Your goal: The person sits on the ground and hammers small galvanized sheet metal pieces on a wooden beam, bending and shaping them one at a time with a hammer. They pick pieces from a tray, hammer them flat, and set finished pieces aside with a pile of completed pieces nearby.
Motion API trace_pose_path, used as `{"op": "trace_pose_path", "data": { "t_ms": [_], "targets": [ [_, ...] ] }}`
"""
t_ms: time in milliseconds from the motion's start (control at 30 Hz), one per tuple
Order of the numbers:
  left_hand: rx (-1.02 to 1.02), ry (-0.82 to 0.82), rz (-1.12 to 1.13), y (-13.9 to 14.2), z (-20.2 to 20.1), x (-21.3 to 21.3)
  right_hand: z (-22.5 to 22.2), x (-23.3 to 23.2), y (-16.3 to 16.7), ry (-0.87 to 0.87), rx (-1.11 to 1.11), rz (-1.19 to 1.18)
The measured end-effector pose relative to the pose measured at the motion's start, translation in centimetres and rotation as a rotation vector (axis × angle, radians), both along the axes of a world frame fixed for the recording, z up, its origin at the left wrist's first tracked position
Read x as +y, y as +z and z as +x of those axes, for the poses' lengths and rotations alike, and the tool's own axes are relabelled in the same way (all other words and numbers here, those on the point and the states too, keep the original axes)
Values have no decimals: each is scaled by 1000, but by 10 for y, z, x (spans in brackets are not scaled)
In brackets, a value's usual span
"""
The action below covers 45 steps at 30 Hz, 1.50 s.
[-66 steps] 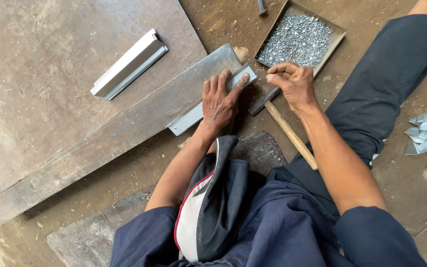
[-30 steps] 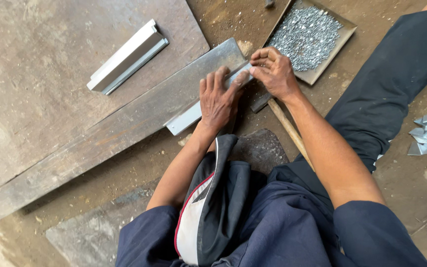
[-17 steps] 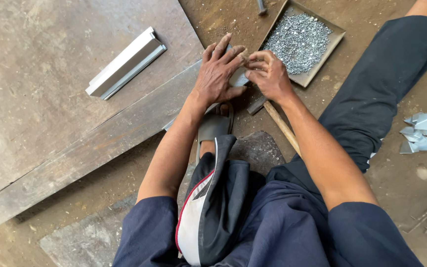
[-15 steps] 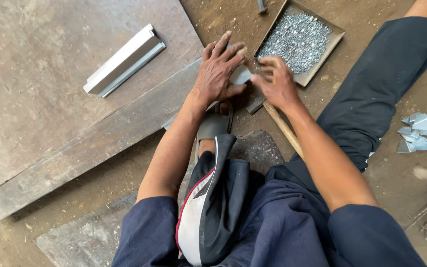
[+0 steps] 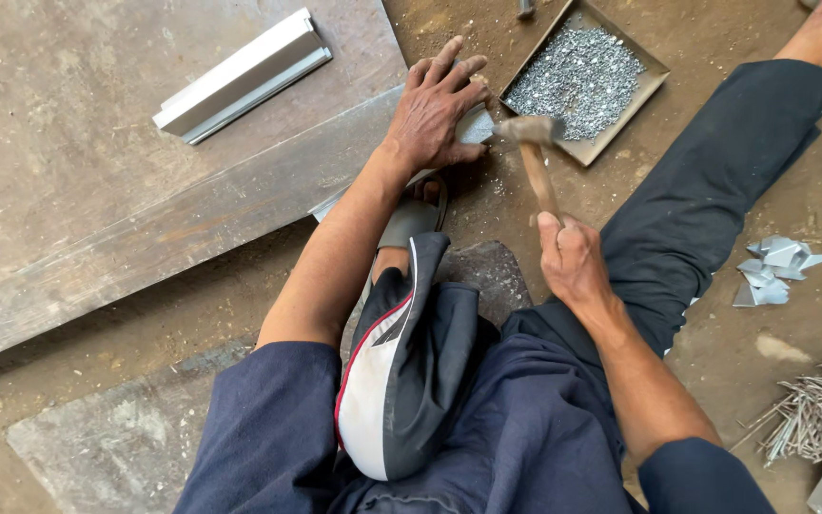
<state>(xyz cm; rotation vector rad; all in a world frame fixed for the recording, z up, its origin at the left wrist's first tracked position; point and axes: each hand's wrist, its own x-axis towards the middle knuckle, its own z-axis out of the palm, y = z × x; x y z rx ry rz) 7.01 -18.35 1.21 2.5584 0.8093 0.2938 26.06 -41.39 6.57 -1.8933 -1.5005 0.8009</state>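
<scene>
My left hand (image 5: 437,107) presses flat, fingers spread, on a grey metal strip (image 5: 476,126) that lies on the end of a long steel bar (image 5: 173,238). My right hand (image 5: 571,262) grips the wooden handle of a hammer (image 5: 533,152). The hammer's head is down at the strip's right end, just beside my left fingers. Most of the strip is hidden under my left hand and forearm.
A shallow metal tray (image 5: 654,78) of several small silvery rivets sits right of the hammer. A folded metal channel (image 5: 240,76) lies on a big steel plate (image 5: 78,124). Metal offcuts (image 5: 774,269) and a pile of nails (image 5: 804,424) lie at right. My legs spread across the dirt floor.
My right hand left the strip's end and took up the hammer, whose head is now down at the strip. My left hand slid up over the strip with fingers spread.
</scene>
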Motion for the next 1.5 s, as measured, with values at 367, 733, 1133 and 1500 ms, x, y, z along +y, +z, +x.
{"op": "trace_pose_path", "data": {
  "t_ms": [367, 733, 1133, 1500],
  "targets": [
    [-21, 23, 51, 5, -1, 1, -17, 13, 15, 39, -50, 77],
    [-26, 14, 59, 12, -3, 0, -9, 22, 33, -174, 834, -413],
    [2, 34, 47, 20, -3, -1, -19, 20, 3, 203, -290, 313],
    [4, 25, 95, 17, -5, -2, -13, 2, 24, -86, 455, 421]
  ]
}}
